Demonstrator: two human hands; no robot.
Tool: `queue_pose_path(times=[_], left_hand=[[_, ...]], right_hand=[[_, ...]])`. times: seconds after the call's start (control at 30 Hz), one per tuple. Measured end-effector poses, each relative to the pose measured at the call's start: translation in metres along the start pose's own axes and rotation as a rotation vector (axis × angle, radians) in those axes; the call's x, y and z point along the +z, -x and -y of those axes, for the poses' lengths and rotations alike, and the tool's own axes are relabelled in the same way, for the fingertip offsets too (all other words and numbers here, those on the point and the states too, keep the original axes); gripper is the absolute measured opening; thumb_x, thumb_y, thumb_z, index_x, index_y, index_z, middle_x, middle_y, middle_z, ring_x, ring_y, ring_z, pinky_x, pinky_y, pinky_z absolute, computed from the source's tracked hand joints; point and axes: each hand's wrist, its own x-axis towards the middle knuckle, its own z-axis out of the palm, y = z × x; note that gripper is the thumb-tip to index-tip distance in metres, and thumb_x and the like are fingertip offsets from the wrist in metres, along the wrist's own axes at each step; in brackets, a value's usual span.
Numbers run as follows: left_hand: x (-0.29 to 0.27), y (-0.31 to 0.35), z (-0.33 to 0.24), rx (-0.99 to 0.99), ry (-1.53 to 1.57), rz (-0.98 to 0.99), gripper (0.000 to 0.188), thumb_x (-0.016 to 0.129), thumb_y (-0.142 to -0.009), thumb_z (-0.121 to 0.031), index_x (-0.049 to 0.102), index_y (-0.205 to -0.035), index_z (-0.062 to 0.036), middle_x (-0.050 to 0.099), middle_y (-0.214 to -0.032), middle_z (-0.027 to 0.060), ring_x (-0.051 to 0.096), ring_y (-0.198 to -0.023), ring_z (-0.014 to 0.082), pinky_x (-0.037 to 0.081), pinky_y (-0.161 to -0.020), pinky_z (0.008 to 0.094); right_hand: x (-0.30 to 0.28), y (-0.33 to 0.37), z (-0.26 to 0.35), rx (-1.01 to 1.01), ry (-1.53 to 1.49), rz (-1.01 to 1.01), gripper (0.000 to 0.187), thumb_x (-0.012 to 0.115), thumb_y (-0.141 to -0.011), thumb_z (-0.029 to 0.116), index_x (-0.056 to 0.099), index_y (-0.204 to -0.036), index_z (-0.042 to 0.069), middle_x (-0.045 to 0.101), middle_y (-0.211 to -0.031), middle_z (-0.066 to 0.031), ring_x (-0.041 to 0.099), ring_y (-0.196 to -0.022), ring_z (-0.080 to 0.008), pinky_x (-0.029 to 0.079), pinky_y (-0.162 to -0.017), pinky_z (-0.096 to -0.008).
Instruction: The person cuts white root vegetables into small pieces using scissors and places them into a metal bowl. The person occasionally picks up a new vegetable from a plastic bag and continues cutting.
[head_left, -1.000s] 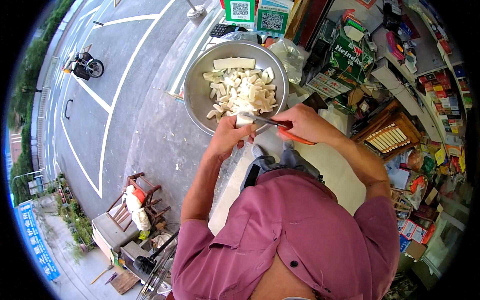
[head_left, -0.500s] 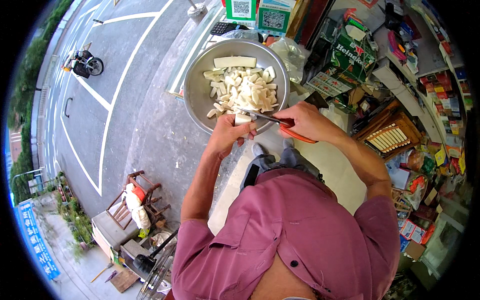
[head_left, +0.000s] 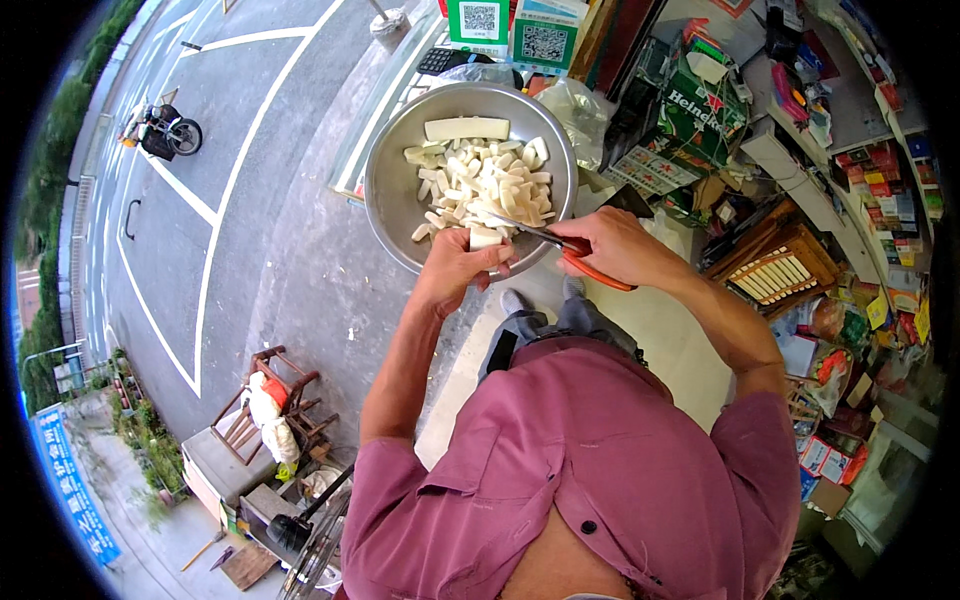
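A wide steel bowl (head_left: 392, 202) stands in front of me, with a heap of small white food pieces (head_left: 490, 178) in it. At its far side lies one long, uncut white strip (head_left: 466, 129). My left hand (head_left: 450, 272) is closed on a thick white piece of food (head_left: 485, 237) at the bowl's near rim. Orange-handled scissors (head_left: 600, 273) are gripped in my right hand (head_left: 622, 245). Their dark blades point left over the heap, just beyond the held piece. Whether the blades touch it I cannot tell.
Beyond the bowl are payment-code signs (head_left: 478, 22), a black calculator (head_left: 437, 61) and a clear plastic bag (head_left: 578, 118). Cartons (head_left: 705, 105) and a wooden abacus-like frame (head_left: 775, 273) crowd the right. Wooden stools (head_left: 240, 432) stand at lower left; a motorcycle (head_left: 160, 132) is parked on the road.
Both hands hold nearly the same pose and grips. The whole view has shifted very slightly; the scissors stay over the heap beside the held piece.
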Motion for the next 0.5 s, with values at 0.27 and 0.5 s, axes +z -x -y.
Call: queue_pose_path(times=[0.27,0.5], left_hand=[[0.000,-0.005,0.001,0.007,0.030,-0.013,0.014,0.078,-0.092,-0.007,0.078,-0.104,0.0008,0.080,-0.095,0.0087,0.071,-0.076,0.0117,0.047,-0.052,0.0238],[-0.004,-0.013,0.005,0.018,0.052,0.040,0.019,0.083,-0.092,-0.013,0.079,-0.105,-0.0019,0.080,-0.098,0.0080,0.069,-0.075,0.0103,0.050,-0.053,0.0245]], right_hand=[[0.015,-0.015,-0.014,-0.068,0.128,-0.051,0.043,0.078,-0.085,0.021,0.075,-0.127,0.014,0.071,-0.078,-0.0102,0.070,-0.073,-0.0304,0.051,-0.066,-0.0435],[0.016,-0.005,-0.015,-0.098,0.064,-0.147,0.034,0.077,-0.086,0.020,0.078,-0.120,0.014,0.071,-0.079,-0.0136,0.070,-0.074,-0.0347,0.051,-0.067,-0.0454]])
